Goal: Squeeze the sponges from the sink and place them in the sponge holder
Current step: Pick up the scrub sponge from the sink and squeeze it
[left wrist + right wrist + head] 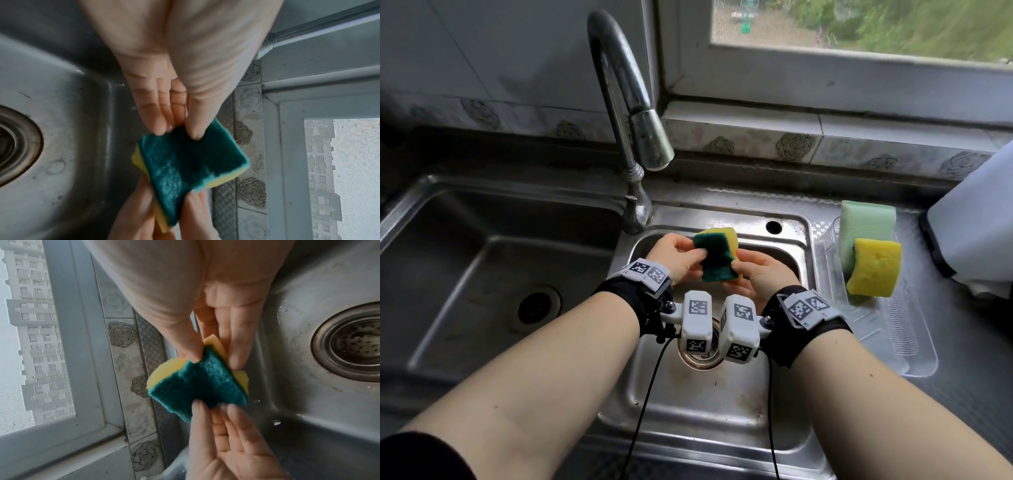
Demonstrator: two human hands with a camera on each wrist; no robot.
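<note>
A yellow sponge with a dark green scouring face (717,255) (191,164) (197,389) is held between both hands over the small right sink basin (722,394). My left hand (681,251) (179,128) pinches its left edge with thumb on the green face and fingers behind. From the other side my right hand (750,263) (209,356) pinches the right edge in the same way. The clear plastic sponge holder (893,335) lies on the counter to the right, with a pale green sponge (863,226) and a yellow sponge (875,269) leaning in it.
A curved steel tap (626,113) rises behind the basins. The large left basin (493,267) holds a drain. The small basin's strainer drain (353,342) lies below the hands. A white appliance (976,219) stands at the far right. Behind is a window sill (825,85).
</note>
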